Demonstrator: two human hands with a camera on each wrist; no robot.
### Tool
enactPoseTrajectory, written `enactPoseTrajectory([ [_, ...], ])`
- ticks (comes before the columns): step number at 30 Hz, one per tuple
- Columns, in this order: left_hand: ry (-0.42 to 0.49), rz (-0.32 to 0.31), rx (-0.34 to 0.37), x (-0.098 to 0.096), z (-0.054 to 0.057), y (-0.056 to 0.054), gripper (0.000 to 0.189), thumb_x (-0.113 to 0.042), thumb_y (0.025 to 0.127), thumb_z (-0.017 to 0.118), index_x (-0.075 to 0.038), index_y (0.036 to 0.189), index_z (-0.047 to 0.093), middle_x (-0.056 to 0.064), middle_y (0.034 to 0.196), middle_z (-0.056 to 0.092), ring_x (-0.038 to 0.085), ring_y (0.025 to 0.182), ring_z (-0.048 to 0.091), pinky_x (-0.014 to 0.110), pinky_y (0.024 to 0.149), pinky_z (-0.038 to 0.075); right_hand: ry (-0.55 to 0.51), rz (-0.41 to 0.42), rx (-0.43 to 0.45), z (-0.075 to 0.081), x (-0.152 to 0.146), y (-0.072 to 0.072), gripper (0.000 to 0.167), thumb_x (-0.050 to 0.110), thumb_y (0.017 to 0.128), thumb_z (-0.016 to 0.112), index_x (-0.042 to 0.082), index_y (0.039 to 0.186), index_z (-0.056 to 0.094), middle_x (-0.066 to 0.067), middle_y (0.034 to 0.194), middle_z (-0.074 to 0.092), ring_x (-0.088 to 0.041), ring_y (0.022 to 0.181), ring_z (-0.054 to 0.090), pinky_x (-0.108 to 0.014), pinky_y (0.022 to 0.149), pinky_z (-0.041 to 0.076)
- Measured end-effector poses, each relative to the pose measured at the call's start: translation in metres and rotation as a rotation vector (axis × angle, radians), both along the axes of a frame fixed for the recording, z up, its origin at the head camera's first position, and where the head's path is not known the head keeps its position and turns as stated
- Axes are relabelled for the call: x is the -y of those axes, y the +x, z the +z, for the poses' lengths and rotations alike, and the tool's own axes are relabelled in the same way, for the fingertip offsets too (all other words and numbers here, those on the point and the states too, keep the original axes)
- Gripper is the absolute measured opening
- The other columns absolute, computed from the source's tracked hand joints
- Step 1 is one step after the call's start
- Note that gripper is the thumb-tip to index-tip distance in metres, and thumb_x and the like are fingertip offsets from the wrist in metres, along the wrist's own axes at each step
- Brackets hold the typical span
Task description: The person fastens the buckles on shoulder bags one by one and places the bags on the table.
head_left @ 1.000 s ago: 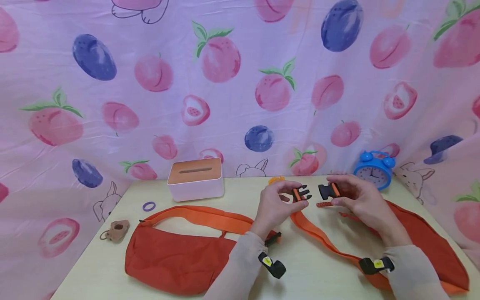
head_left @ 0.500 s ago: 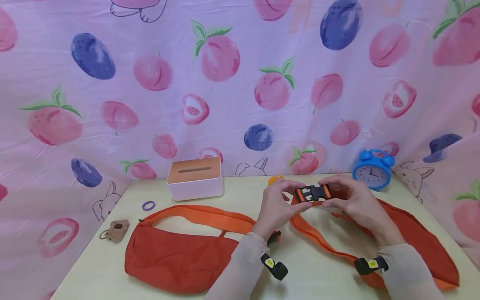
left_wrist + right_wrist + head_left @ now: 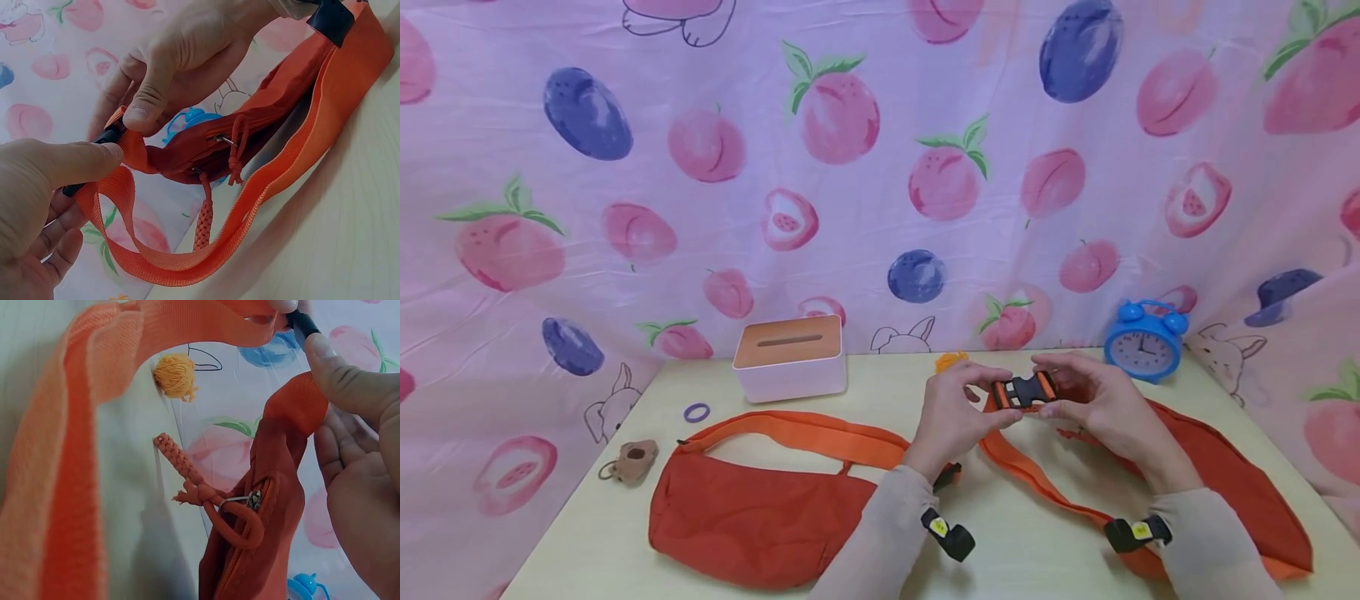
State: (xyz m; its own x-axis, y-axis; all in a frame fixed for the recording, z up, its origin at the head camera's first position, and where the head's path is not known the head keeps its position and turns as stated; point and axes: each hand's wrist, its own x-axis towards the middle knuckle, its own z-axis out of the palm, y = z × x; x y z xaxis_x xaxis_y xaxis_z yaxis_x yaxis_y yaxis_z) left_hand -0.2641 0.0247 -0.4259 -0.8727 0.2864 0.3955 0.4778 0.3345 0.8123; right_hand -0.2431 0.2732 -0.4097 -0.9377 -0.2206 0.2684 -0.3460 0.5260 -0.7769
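Both hands meet at a black side-release buckle (image 3: pixel 1024 390), held up above the table. My left hand (image 3: pixel 951 410) pinches its pronged half between thumb and fingers. The socket half is pinched by my right hand (image 3: pixel 1116 412). The two halves are joined, with the prongs pushed into the socket; whether they are fully latched I cannot tell. An orange strap (image 3: pixel 250 212) loops down from the buckle to a red bag (image 3: pixel 1232 479), which lies partly behind the right forearm. In the right wrist view a braided zipper pull (image 3: pixel 178 459) hangs from the bag's zipper.
A second red bag (image 3: pixel 760 525) lies at the left, partly behind the left sleeve. Further back stand a white tissue box (image 3: pixel 792 379) and a blue alarm clock (image 3: pixel 1144 350). A purple ring (image 3: pixel 697 412), a brown keychain (image 3: pixel 634 462) and a yellow yarn ball (image 3: pixel 175 376) are about.
The two buckle halves were apart one second ago. My right hand has moved left, bringing the socket half onto the prongs. The right bag has shifted slightly left.
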Motion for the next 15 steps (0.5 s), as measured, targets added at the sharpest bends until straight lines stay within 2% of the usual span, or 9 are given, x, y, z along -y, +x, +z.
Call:
enactPoseTrajectory([
  [3,-0.012,0.002,-0.023,0.0004,0.0000,0.0000,0.046,-0.021,0.084,0.102,-0.024,0.128,0.086,-0.013,0.119,0.077,0.004,0.108,0.063,0.032,0.089,0.064,0.004,0.008,-0.064,-0.0022,-0.0009,-0.0016,0.058,0.004,0.093,0.090,0.013,0.147,0.071,-0.012,0.147,0.061,-0.034,0.117,0.073,-0.014,0.094,0.057],
  [6,-0.010,0.009,-0.037,0.0007,0.0002,0.0011,0.047,-0.023,0.083,0.102,-0.025,0.128,0.086,-0.015,0.118,0.078,0.011,0.109,0.067,0.025,0.087,0.060,0.011,0.011,-0.107,-0.0035,-0.0022,-0.0027,0.053,0.005,0.091,0.092,0.012,0.141,0.074,-0.010,0.152,0.057,-0.034,0.117,0.073,-0.011,0.096,0.055],
  [9,0.006,0.020,-0.034,0.0012,0.0005,0.0024,0.050,-0.024,0.082,0.103,-0.023,0.128,0.086,-0.016,0.116,0.080,0.021,0.109,0.071,0.028,0.087,0.060,0.003,-0.001,-0.073,-0.0026,-0.0035,-0.0017,0.051,0.009,0.092,0.092,0.015,0.140,0.074,-0.010,0.148,0.060,-0.035,0.118,0.072,-0.014,0.094,0.057],
  [11,0.019,0.026,-0.026,0.0015,0.0008,0.0030,0.050,-0.024,0.081,0.104,-0.022,0.128,0.086,-0.016,0.115,0.080,0.021,0.109,0.072,0.033,0.088,0.061,0.002,-0.010,-0.037,-0.0017,-0.0041,-0.0006,0.052,0.013,0.093,0.093,0.016,0.141,0.074,-0.011,0.145,0.062,-0.036,0.118,0.071,-0.018,0.093,0.058],
  [15,0.030,0.026,-0.026,0.0023,0.0016,0.0034,0.050,-0.025,0.080,0.104,-0.020,0.127,0.086,-0.015,0.115,0.081,0.021,0.109,0.072,0.031,0.086,0.062,0.000,-0.027,0.009,-0.0001,-0.0046,0.0007,0.055,0.018,0.093,0.093,0.017,0.144,0.073,-0.013,0.140,0.066,-0.037,0.120,0.070,-0.021,0.092,0.059],
])
